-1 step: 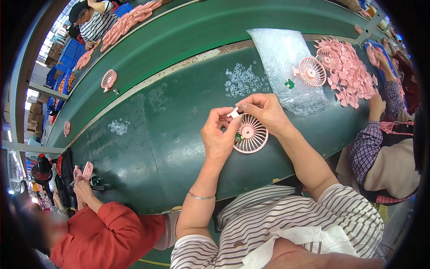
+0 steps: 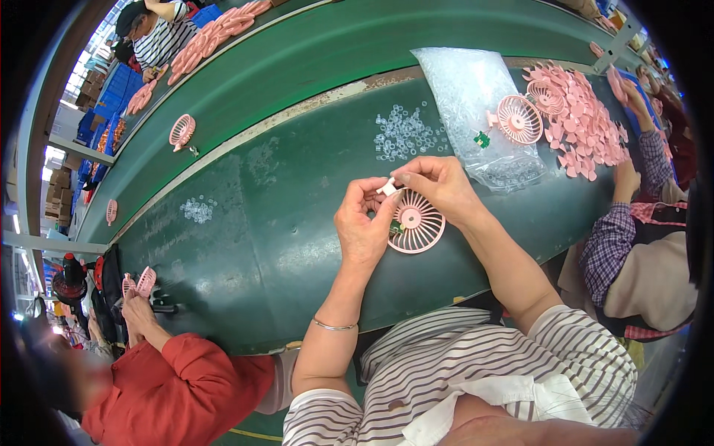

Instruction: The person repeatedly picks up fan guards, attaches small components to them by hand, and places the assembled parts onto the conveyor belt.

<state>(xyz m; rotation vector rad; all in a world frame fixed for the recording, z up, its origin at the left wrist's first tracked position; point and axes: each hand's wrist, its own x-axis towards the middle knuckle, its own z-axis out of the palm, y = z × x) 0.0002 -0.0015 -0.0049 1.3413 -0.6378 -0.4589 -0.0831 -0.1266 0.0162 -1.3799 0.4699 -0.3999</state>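
Note:
A small white plastic part (image 2: pixel 389 187) is pinched between the thumb and fingers of my left hand (image 2: pixel 362 223). From the other side, the thumb and forefinger of my right hand (image 2: pixel 440 186) close on its upper end; anything smaller between those fingertips is hidden. Just below my fingers is a round pink fan grille (image 2: pixel 418 227), with its slatted face up. Whether the white part is joined to the grille cannot be made out. A little green circuit board (image 2: pixel 396 229) shows at the grille's left side, beside my left thumb.
Clear small rings (image 2: pixel 405 132) lie beyond my hands, and more rings (image 2: pixel 198 210) lie left. A clear plastic bag (image 2: pixel 468 82) bears another fan grille (image 2: pixel 518 119). Pink fan blades (image 2: pixel 580 126) are heaped right. Co-workers sit on both sides. A green conveyor (image 2: pixel 297 70) runs behind.

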